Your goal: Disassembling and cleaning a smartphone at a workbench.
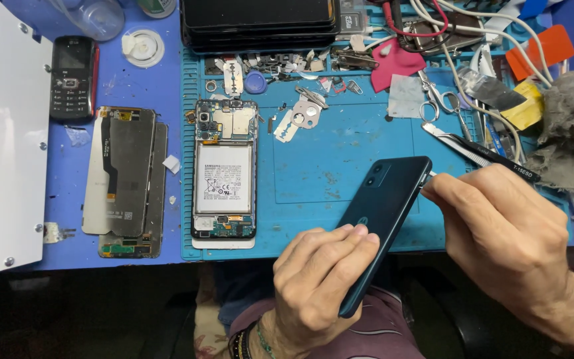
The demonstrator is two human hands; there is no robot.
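Open room: you can pass over the bare middle of the blue mat (340,156), between the opened phone (224,176) and the dark green phone (380,219).
Blocked right: tweezers (479,154), scissors (441,100), cables (493,40).
Blocked top: stacked dark phones (260,23), razor blades (287,126).
Left: screen panels (124,179).

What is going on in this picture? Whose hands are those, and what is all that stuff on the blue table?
The camera sits on a person's head and looks down, so you see that person's own two hands. The left hand holds a dark teal phone, back side up. The right hand pinches black tweezers and touches their tip to the phone's side edge. On the blue work mat lies an opened phone showing its white battery. Left of the mat lie loose phone screens and an old button phone. Scissors, razor blades and cables are scattered at the back.
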